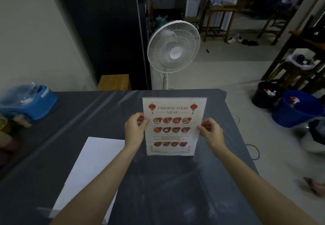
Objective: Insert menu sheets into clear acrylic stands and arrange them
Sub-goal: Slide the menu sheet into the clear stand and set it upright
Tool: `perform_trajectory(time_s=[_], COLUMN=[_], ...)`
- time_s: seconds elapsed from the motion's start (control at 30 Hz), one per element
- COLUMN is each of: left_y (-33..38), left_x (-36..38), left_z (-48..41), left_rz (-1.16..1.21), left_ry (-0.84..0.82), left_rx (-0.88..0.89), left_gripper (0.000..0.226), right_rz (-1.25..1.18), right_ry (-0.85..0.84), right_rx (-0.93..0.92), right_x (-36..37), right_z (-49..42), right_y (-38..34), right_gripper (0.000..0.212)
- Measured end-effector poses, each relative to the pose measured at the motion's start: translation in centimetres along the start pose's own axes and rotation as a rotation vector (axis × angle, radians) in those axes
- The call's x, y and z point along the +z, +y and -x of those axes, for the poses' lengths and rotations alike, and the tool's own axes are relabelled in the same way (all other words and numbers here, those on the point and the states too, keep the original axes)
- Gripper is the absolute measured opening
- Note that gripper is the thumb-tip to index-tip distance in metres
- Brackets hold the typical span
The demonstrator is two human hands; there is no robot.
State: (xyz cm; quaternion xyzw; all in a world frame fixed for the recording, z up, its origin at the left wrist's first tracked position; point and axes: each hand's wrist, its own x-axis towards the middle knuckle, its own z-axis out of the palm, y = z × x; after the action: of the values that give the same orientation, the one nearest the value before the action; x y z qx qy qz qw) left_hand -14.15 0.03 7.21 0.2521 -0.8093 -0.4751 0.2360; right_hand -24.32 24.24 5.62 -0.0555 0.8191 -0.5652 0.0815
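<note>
A clear acrylic stand point(202, 100) stands upright near the middle of the dark table point(175, 189), with a "Chinese Food Menu" sheet point(173, 114) inside it facing me. My left hand point(135, 131) pinches the stand's left edge at mid height. My right hand point(212, 133) pinches its right edge at the same height. The stand's bottom edge rests on or just above the tablecloth; I cannot tell which. A white sheet point(91, 168) lies flat on the table to the left, under my left forearm.
A blue container with a clear lid point(29, 100) sits at the table's far left. A white pedestal fan point(173, 50) stands just behind the table's far edge. A blue bucket point(297, 110) and a black bucket point(265, 94) are on the floor at right.
</note>
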Motion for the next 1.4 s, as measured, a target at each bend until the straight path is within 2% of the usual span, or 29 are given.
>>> perform_trajectory(time_s=[0.27,0.57,0.8,0.93,1.1,1.2,1.3,1.4], left_y=[0.0,-0.5,-0.4,0.0,-2.2,-4.6,-6.1,-7.0], left_x=[0.0,0.4,0.5,0.4,-0.1,-0.6,-0.8,-1.6], left_z=[0.2,1.5,2.0,2.4,5.5,7.8,10.0,11.6], left_rz=[-0.009,0.013,0.014,-0.021,-0.325,-0.568,-0.777,-0.915], left_ry=[0.006,0.034,0.037,0.020,-0.075,-0.189,-0.322,-0.401], left_rx=[0.020,-0.006,-0.017,-0.027,-0.035,-0.002,-0.034,-0.056], left_gripper=[0.009,0.011,0.013,0.014,0.016,0.020,0.038,0.050], right_rz=[0.014,0.059,0.074,0.133,0.482,0.667,0.917,0.985], right_ry=[0.023,0.051,0.028,0.037,-0.023,-0.191,-0.378,-0.484], right_rx=[0.017,-0.002,-0.006,-0.042,-0.059,-0.117,-0.275,-0.341], right_x=[0.0,0.5,0.3,0.3,0.5,0.7,1.5,3.6], right_z=[-0.4,-0.2,0.1,0.5,2.9,4.9,6.0,7.2], right_y=[0.0,0.4,0.3,0.1,3.1,4.8,5.6,5.2], right_gripper=[0.017,0.010,0.018,0.006,0.023,0.027,0.036,0.041])
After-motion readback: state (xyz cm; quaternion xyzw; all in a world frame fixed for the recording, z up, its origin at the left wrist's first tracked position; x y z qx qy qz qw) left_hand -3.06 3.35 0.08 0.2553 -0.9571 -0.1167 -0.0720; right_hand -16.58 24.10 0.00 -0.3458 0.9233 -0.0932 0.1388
